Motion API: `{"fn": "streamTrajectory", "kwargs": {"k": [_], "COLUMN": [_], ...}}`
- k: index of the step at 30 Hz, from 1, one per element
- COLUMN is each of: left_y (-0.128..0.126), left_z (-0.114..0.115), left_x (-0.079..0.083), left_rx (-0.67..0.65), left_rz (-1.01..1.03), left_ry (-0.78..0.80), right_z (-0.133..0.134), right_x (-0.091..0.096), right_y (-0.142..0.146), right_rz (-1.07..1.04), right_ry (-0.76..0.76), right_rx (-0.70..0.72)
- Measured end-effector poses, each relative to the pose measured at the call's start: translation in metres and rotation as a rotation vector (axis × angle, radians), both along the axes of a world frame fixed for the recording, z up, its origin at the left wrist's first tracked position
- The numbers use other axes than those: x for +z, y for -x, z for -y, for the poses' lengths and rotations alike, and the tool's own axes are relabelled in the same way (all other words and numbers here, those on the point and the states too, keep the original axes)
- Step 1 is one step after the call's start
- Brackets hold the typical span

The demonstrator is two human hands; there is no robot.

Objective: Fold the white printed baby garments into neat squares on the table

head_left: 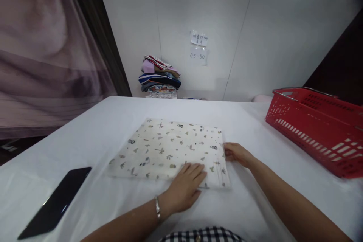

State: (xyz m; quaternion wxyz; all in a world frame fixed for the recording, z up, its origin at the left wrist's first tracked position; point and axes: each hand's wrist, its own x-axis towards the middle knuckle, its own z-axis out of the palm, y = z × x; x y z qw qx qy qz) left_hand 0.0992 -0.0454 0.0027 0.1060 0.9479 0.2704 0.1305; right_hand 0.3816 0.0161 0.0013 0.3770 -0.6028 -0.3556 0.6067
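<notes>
Pink curtains (42, 45) hang past the left edge of the white tabletop (241, 121), next to a dark post (100, 38). Near the tabletop's front left corner lies a black phone (55, 202). Across its middle a pale printed cloth (167, 143) lies flat in a four-sided shape. Beyond the back edge, folded clothes (160, 77) are piled against the grey-white wall (127, 19). The left hand (185, 187), a bracelet (157, 207) at its wrist, rests palm down near the cloth's front right corner, fingers extended and gripping nothing. Two paper notes (199, 48) are stuck to the wall. The right hand (238, 154), fingers partly curled, meets the cloth's right edge; whether it pinches the fabric, I cannot tell. Along the tabletop's right edge stands a red basket (314, 121).
</notes>
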Motion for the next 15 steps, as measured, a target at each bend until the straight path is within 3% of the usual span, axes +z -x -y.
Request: {"fn": "streamTrajectory", "kwargs": {"k": [8, 15], "left_y": [-0.053, -0.056], "left_z": [0.0, -0.003], "left_x": [0.0, 0.01], "left_rx": [0.072, 0.179], "left_rz": [-0.096, -0.004], "left_ry": [-0.103, 0.0], "right_z": [0.015, 0.026], "right_x": [-0.002, -0.003], "right_y": [0.0, -0.007], "right_rz": [-0.008, -0.096], "right_ry": [0.021, 0.05], "right_rx": [0.095, 0.173]}}
